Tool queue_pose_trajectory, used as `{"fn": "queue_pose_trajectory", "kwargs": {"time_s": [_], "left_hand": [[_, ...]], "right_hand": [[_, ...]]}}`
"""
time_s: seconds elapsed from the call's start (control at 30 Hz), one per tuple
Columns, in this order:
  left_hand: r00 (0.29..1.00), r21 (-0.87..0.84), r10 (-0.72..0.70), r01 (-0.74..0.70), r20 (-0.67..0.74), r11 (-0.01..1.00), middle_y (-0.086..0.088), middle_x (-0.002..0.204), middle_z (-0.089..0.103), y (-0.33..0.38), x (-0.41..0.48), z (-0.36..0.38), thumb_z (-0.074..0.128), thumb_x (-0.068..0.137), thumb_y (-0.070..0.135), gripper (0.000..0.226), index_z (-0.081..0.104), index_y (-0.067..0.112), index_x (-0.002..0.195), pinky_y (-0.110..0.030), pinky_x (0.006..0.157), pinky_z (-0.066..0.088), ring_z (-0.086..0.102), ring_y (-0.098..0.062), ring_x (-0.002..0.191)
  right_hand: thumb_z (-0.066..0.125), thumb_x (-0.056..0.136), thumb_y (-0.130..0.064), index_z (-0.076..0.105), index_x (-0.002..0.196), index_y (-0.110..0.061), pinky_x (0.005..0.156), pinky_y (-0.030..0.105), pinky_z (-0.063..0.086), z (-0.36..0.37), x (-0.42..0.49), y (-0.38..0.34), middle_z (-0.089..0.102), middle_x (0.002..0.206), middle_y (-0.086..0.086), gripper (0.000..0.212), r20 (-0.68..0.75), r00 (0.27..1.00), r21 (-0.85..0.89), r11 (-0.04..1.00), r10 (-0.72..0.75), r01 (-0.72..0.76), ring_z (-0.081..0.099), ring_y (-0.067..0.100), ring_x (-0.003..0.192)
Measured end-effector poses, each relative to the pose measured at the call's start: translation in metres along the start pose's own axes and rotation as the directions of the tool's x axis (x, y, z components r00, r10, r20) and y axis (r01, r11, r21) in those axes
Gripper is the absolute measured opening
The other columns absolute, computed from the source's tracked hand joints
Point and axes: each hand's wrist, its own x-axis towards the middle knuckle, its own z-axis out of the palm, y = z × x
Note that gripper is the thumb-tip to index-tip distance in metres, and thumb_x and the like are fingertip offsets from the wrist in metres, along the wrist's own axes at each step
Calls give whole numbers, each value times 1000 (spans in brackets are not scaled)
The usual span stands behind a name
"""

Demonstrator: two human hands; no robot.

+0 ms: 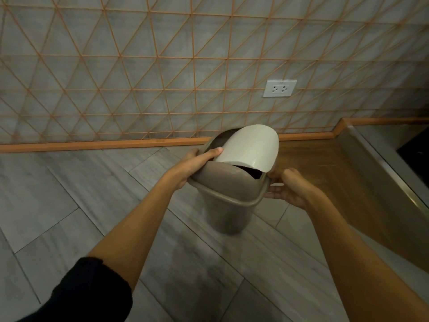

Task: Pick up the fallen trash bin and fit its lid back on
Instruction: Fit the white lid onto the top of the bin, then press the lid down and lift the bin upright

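Here the taupe trash bin (pixel 228 212) stands upright on the grey tiled floor (pixel 69 205), near the orange baseboard (pixel 92 144) and a wooden panel (pixel 325 173) to its right. Its lid (pixel 229 182) sits on top, the cream swing flap (pixel 250 147) tipped up. Both arms reach forward: the left hand (pixel 197 165) grips the lid's left edge, thumb on top; the right hand (pixel 286 187) clasps the right rim, fingers curled beneath.

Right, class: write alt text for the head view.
Two hands hold a brown bin upright above a grey floor, the left hand and right hand gripping its lid, whose white flap is swung open. Behind is a tiled wall with a socket.
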Motion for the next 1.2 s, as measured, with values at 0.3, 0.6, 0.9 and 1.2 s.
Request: {"fn": "queue_pose_trajectory", "kwargs": {"time_s": [0.3,0.6,0.9,1.2], "left_hand": [[989,-14,128,-129,-78,991,-3,149,44,-6,-3,-3,58,67,80,99,41,22,146,-40,107,38,44,-22,130],[921,-503,-91,-122,-379,855,-5,152,38,-30,-103,94,54,92,49,75,19,24,153,-37,107,35,43,-23,132],[957,-497,-47,-107,-288,861,3,146,46,-27,-82,99,69,56,73,119,13,34,153,-45,107,41,50,-20,124],[1000,-346,19,-18,0,938,0,139,48,-13,-52,27,61,86,51,74,31,25,148,-38,79,54,51,-23,120]], "right_hand": [[57,92,-1,59,108,2,81,50,57,-16,-8,1,68,100,22,17,95,965,-329,923,244,-201,70,38,93],[60,77,-64,59,99,-54,100,53,45,-5,1,-28,53,137,-6,24,-129,964,-51,973,-231,226,54,26,120],[59,83,-56,45,136,-37,82,44,50,12,6,-17,48,134,-3,58,-49,963,-185,950,-265,252,49,24,117],[64,62,-71,31,137,-48,81,56,55,14,2,-19,28,147,2,85,-27,992,-235,965,-122,112,41,36,124]]}}
